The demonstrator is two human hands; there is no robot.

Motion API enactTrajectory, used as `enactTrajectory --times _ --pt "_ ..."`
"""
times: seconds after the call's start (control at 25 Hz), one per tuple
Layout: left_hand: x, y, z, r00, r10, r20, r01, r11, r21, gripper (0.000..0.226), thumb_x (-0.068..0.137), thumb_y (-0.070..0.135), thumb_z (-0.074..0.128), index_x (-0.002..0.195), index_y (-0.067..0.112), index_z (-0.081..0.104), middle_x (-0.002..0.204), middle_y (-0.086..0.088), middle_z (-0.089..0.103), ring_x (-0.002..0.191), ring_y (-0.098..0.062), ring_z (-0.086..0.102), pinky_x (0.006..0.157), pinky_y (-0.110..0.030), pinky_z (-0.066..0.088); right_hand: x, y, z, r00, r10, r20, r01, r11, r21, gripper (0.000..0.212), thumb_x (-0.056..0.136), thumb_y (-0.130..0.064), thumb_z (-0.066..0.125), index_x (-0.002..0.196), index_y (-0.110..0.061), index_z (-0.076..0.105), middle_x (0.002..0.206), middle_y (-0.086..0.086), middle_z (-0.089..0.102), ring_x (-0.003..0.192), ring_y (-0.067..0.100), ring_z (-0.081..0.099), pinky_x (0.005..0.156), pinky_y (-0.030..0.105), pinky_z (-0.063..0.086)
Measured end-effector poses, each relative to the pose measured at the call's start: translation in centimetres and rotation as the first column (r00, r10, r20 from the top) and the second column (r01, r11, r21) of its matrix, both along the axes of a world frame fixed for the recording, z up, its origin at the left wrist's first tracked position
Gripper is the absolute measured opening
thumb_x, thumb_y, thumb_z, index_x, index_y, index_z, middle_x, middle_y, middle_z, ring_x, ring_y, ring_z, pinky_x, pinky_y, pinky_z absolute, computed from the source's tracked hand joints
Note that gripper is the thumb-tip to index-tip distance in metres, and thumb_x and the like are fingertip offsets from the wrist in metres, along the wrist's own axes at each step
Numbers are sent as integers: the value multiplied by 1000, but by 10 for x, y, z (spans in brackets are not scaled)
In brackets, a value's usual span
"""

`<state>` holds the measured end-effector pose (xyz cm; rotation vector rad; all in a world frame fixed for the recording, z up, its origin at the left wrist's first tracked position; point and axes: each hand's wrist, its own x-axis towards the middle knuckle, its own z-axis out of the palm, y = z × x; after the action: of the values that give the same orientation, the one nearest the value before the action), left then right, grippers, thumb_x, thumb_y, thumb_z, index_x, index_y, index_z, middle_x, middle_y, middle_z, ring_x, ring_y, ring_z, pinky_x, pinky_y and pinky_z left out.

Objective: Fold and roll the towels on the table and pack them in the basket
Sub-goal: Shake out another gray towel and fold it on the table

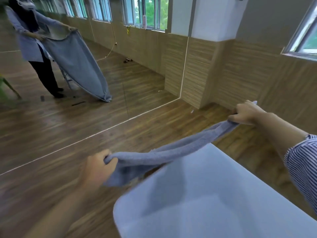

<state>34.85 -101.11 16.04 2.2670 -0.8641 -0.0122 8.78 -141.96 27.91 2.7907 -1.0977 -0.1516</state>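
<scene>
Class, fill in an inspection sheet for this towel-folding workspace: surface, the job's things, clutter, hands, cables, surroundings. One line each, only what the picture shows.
Surface: pale table at lower right, only partly in view; the part shown is bare.
Job's things: blue-grey towel stretched between both hands, sagging over the table's far edge; basket not seen.
Clutter: small dark bits on the wooden floor near the mirror.
Hands: left hand grips one towel end; right hand grips the other.
Cables: a cord hangs down the reflected wall to the floor.
Surroundings: wall mirror reflecting the person holding the towel, wood-panelled wall, windows.
</scene>
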Motion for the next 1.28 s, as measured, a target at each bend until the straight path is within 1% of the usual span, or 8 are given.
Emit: enactTrajectory --times 0.16,0.36,0.48,0.64,0.88,0.96,1.08,1.28 --pt "-97 18 4 987 -156 -41 157 987 22 25 60 24 44 55 15 22 45 2 25 46 -11 22 47 -25 17 -103 9 -14 992 -111 -66 111 994 -8 38 89 -40 47 58 -17 45 84 14 59 92 29 45 73 31 29" --pt "-179 45 5 976 -216 -32 217 974 58 28 61 31 46 57 14 25 50 5 21 48 -9 22 47 -24 15 -200 36 -21 982 -112 -152 108 994 -34 41 93 -36 40 55 -20 43 73 4 51 91 27 47 78 33 35" --pt "-219 64 8 975 -219 -37 221 972 85 32 66 35 50 56 14 28 52 5 25 48 -8 24 46 -24 18 -237 55 -31 990 -135 -37 137 989 56 38 89 -39 44 59 -17 49 72 5 48 87 24 42 74 34 35" --pt "-280 101 2 971 -239 -21 240 964 110 40 59 54 41 55 16 28 50 5 27 46 -6 28 47 -22 20 -293 92 -48 998 4 -62 -3 1000 14 37 87 -38 42 54 -22 45 79 10 60 79 25 43 76 34 37" --pt "-381 142 -1 995 -97 -31 102 965 243 37 75 45 49 68 9 45 62 -8 50 60 -20 48 56 -29 34 -381 120 -59 987 143 -73 -142 990 19 33 89 -37 38 71 -21 60 74 1 56 76 21 50 77 35 38" --pt "-422 148 0 996 -67 -55 79 965 251 36 80 45 49 66 12 45 60 -5 49 60 -19 49 56 -31 34 -410 120 -61 987 150 -59 -149 989 18 32 90 -35 38 72 -20 59 76 1 54 77 22 49 74 33 32" --pt "-483 153 -4 997 -31 -70 48 965 259 34 92 29 52 64 14 42 54 3 44 54 -13 45 54 -32 29 -456 114 -67 982 179 -57 -177 984 36 33 92 -31 36 68 -22 56 76 1 54 76 20 47 73 31 26" --pt "-584 160 -16 991 33 -130 2 965 262 29 90 38 45 64 28 40 55 5 45 52 -12 43 52 -31 26 -533 105 -86 978 204 -37 -203 978 48 36 90 -32 35 63 -24 58 73 -1 58 75 19 50 70 31 28"
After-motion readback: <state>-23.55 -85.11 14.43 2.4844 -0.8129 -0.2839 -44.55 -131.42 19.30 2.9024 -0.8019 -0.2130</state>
